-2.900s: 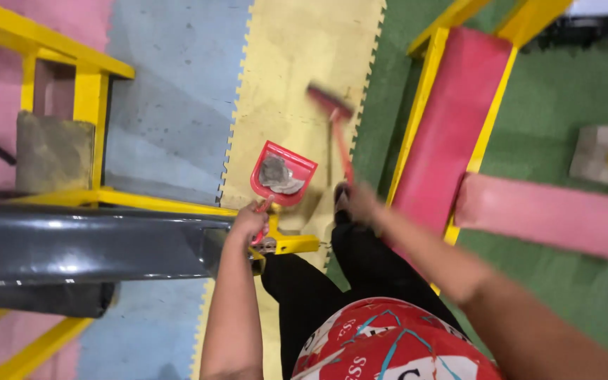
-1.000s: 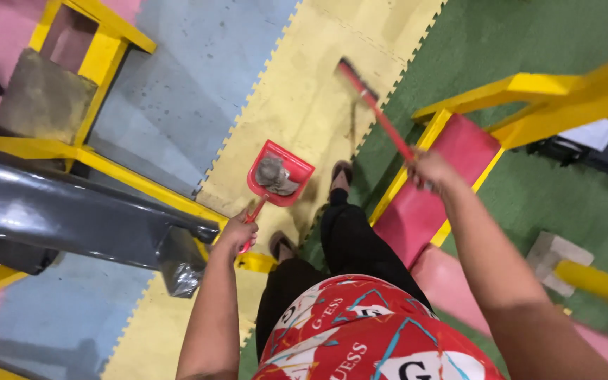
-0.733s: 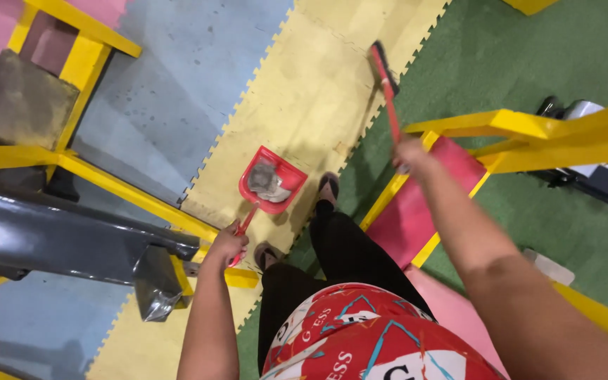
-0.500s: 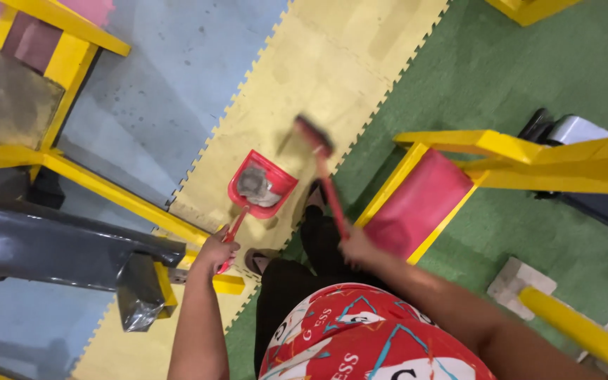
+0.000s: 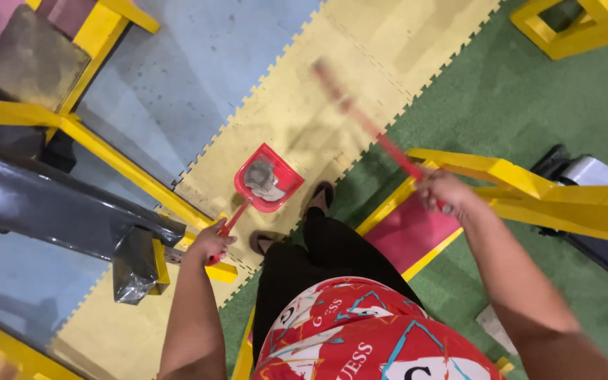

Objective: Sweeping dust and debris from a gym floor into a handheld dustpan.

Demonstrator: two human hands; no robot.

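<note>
Sweeping is the step in hand, judged from how the tools are held. The person's left hand (image 5: pixel 210 243) is closed around the thin handle of a red dustpan (image 5: pixel 267 179), whose pan sits low over the yellow floor mat (image 5: pixel 388 42) with its open mouth toward the far end of the mat. A grey clump of dust and lint (image 5: pixel 262 177) lies inside the pan. The right hand (image 5: pixel 446 195) is wrapped around the red stick of a broom (image 5: pixel 367 125); the stick runs up and away from the hand, and its head is too blurred by motion to show whether the bristles touch the mat or ride above it.

The person's sandalled feet (image 5: pixel 320 200) stand just behind the dustpan, at the seam where the yellow mat meets the green flooring (image 5: pixel 529 98). A yellow metal frame (image 5: pixel 529 190) with a pink padded seat (image 5: pixel 416 232) stands just beside the right hand, and a dark grey metal beam (image 5: pixel 51 211) on another yellow frame lies to the left, near the left hand.

By this reading the next move calls for bringing the broom head down onto the mat ahead of the pan and drawing it toward the pan's lip, with the pan kept flat and steady so the collected dust does not slide out. The stick passes close to the yellow frame, so the stroke needs room on that side.
</note>
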